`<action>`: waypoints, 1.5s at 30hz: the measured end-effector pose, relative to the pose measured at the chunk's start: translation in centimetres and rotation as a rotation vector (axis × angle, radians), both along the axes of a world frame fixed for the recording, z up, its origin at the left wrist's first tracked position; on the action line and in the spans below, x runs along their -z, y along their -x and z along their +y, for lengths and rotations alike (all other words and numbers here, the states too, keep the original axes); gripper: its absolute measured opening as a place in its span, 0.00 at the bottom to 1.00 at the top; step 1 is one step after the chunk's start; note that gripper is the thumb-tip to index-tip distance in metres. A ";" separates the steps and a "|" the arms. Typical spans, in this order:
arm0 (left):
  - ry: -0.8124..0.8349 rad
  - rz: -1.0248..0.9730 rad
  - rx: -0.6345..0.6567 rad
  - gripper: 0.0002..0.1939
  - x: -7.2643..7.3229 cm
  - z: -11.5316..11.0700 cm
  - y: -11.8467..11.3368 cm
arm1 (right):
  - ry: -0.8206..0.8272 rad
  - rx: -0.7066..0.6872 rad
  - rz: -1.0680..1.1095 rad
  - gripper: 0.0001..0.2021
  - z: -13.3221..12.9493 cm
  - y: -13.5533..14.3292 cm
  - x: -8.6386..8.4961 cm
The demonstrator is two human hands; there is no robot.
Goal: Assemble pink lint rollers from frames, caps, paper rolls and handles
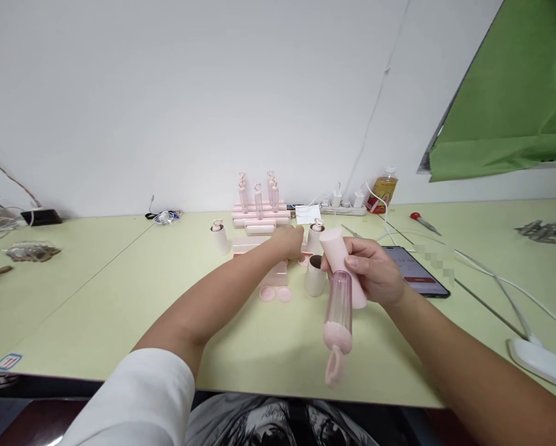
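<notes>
My right hand (373,269) is closed around a smooth pale pink tube (334,249). Along with it hangs a clear, ribbed pink tube with a looped cap (339,310), tilted down towards me. Reaching forward over the pink parts, my left hand (291,243) has curled fingers; what they hold, if anything, is hidden. Just right of that hand stands a white cup with a dark inside (315,279), and behind it a similar cup with a loop (316,235). Two pink discs (276,293) lie in front of a pink box (278,274), partly covered by my left arm.
Clear tubes with loops (258,203) stand on stacked pink pieces (241,218) by the wall. Another looped cup (220,238) is at left. A phone (420,272), cables, a power strip (347,209), a drink bottle (382,191) and a red-ended tool (425,223) lie right.
</notes>
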State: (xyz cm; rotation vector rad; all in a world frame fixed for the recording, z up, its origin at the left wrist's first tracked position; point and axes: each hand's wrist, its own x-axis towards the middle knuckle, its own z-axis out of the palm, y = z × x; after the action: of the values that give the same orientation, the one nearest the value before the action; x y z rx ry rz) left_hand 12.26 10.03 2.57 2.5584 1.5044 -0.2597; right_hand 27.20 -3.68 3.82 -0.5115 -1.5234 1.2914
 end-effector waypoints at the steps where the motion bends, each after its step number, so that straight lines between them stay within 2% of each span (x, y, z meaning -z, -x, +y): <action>1: -0.031 -0.007 0.012 0.39 -0.2 0.1 0.2 | 0.004 0.002 0.001 0.14 0.0 0.0 0.0; 7: -0.080 0.071 0.025 0.48 -1.3 0.5 2.0 | 0.048 0.014 0.022 0.14 0.1 0.0 0.1; 15: -0.088 0.054 0.014 0.52 -0.4 0.7 2.5 | 0.041 0.037 -0.004 0.15 0.1 0.1 0.1; 18: -0.104 0.039 0.019 0.50 -0.5 0.7 2.5 | 0.047 0.046 0.002 0.15 0.2 -0.1 0.2; 22: -0.178 0.025 0.123 0.48 -0.7 0.8 2.5 | 0.040 0.032 0.002 0.14 0.1 0.1 0.2; 26: -0.071 -0.004 0.183 0.53 -0.6 0.7 2.5 | 0.019 0.042 -0.016 0.15 0.1 0.3 0.1; 30: 0.005 0.003 0.128 0.50 -0.6 0.3 2.4 | 0.023 0.041 -0.021 0.15 0.0 0.3 0.1; 36: -0.038 0.046 0.107 0.39 -0.5 0.1 2.2 | 0.026 0.045 -0.023 0.15 0.1 0.3 0.2; 45: -0.075 0.052 0.073 0.39 0.2 0.8 2.4 | 0.026 0.029 0.015 0.14 0.1 0.3 0.1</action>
State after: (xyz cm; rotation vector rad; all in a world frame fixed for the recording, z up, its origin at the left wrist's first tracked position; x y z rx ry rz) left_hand 9.83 10.80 2.33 2.6886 1.4674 -0.2870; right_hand 26.88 -3.57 3.70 -0.5379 -1.4832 1.2917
